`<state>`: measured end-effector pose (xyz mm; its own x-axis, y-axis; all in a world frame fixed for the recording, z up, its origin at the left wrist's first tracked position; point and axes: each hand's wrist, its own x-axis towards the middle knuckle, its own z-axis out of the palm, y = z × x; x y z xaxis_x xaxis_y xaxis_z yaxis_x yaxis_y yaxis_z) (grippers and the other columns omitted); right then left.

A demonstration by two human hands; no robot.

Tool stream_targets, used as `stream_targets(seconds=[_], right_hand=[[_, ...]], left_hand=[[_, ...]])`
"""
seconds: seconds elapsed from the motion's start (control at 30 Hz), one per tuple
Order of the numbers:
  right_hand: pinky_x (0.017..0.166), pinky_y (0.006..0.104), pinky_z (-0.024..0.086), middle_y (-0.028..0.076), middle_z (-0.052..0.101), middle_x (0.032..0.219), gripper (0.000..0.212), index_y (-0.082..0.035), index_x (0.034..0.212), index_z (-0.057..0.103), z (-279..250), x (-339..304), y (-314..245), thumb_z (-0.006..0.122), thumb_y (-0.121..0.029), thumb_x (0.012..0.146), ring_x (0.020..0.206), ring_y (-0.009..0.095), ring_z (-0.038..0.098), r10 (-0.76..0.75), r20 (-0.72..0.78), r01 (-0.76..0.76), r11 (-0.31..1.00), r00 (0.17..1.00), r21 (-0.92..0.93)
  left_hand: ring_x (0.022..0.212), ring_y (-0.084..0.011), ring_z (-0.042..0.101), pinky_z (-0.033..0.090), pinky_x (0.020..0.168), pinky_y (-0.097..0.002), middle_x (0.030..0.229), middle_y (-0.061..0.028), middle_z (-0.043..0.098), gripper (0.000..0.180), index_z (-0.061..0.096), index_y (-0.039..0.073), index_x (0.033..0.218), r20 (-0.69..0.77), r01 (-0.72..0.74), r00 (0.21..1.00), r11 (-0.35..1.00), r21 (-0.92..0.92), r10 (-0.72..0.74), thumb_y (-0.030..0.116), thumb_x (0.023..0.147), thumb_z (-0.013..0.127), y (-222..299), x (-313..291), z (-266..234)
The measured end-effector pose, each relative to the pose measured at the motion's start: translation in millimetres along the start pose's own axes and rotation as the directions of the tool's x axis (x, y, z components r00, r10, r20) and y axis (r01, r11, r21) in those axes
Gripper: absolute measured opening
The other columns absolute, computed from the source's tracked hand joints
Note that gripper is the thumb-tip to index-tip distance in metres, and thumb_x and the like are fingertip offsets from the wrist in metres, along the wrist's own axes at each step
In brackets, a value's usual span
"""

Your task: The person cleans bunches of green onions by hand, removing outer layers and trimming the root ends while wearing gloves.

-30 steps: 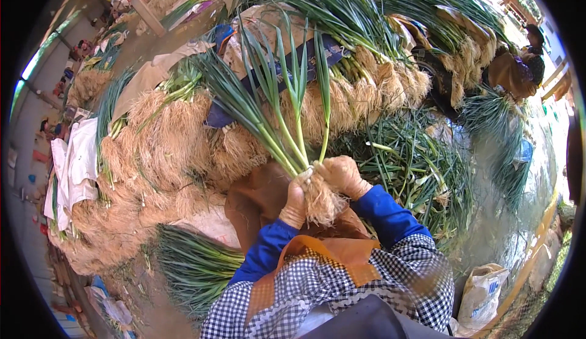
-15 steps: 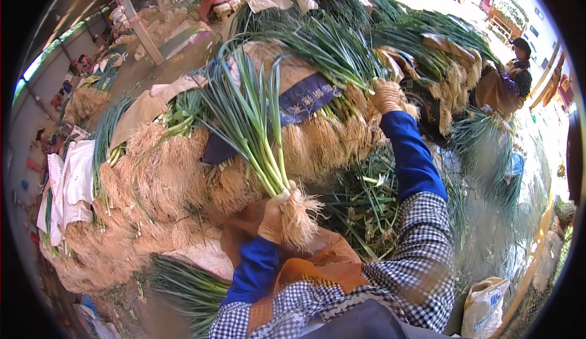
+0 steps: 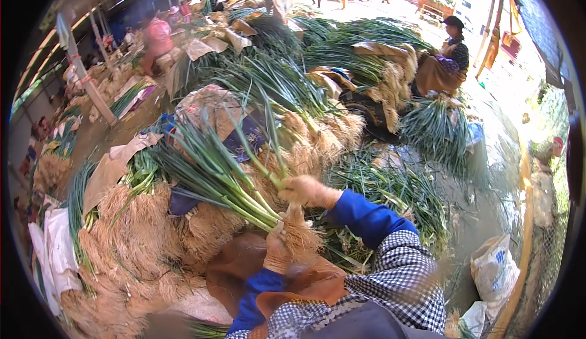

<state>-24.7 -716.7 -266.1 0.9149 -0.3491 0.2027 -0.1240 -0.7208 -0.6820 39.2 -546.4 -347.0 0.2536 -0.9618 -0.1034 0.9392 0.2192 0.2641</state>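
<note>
A bunch of green onions (image 3: 235,189) with long green leaves and shaggy tan roots is held low in front of me. My left hand (image 3: 277,251) is closed around its pale stems, just by the roots. Above it, my right hand (image 3: 308,191) is pinched on a single green onion stalk (image 3: 264,167) at the bunch's right side. The leaves of the bunch slant up and to the left. A brown apron (image 3: 244,259) lies over my lap beneath the roots.
Heaped green onions (image 3: 137,217) with roots toward me lie ahead and left. Loose leaves (image 3: 390,192) cover the ground at right. A white sack (image 3: 495,269) stands at lower right. A person in a dark cap (image 3: 448,58) sits at far right; a wooden post (image 3: 91,86) rises at left.
My right hand has come back from the far pile to the bunch, now with a stalk in it. My left hand keeps its hold. The whole view has turned to the right.
</note>
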Motion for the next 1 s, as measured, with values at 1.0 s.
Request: stream_targets(seconds=[1.0], right_hand=[[0.075, 0.0381, 0.049, 0.018, 0.065, 0.088, 0.049, -0.006, 0.101, 0.061, 58, 29, 50, 0.057, -0.050, 0.083, 0.083, 0.033, 0.062, 0.432, -0.330, -0.456, 0.890, 0.839, 0.007]], left_hand=[[0.070, -0.0121, 0.058, 0.051, 0.069, -0.0271, 0.082, -0.0026, 0.060, 0.018, 0.059, 0.001, 0.100, -0.277, -0.022, 0.959, 0.988, 0.155, 0.065, 0.009, 0.085, 0.055, -2, -21, -3]])
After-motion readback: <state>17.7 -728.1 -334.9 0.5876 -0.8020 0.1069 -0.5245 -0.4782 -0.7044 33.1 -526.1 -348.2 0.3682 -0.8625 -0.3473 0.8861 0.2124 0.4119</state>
